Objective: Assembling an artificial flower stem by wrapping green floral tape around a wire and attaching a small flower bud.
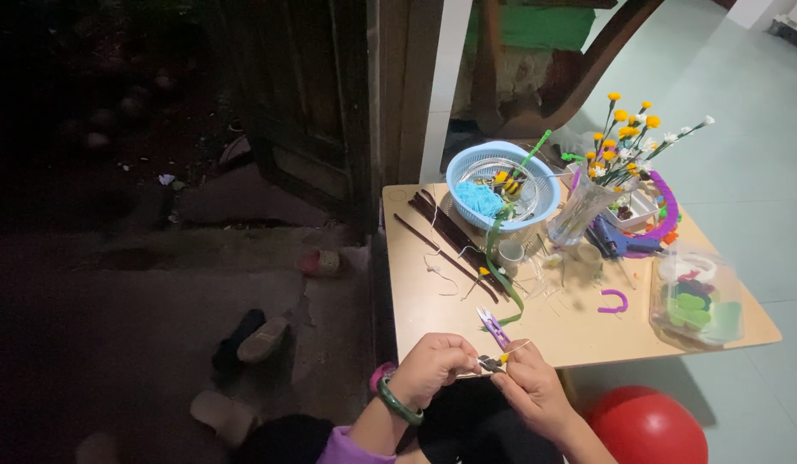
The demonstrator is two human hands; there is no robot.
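My left hand (433, 365) and my right hand (531, 387) meet at the near edge of a small tan table (433, 318). Between the fingertips sits a small yellow piece on a thin wire stem (504, 354); the right hand pinches it, and the left hand holds the other end. A purple-handled pair of snips (493, 326) lies on the table just beyond the fingers. My left wrist wears a green bangle (396, 404).
On the table stand a blue basket (501, 185) with blue yarn, a clear vase of yellow and white handmade flowers (617, 150), a blue glue gun (617, 241), dark sticks (445, 236), green ribbon (501, 275) and a clear lidded box (695, 296). A red ball (647, 425) lies below.
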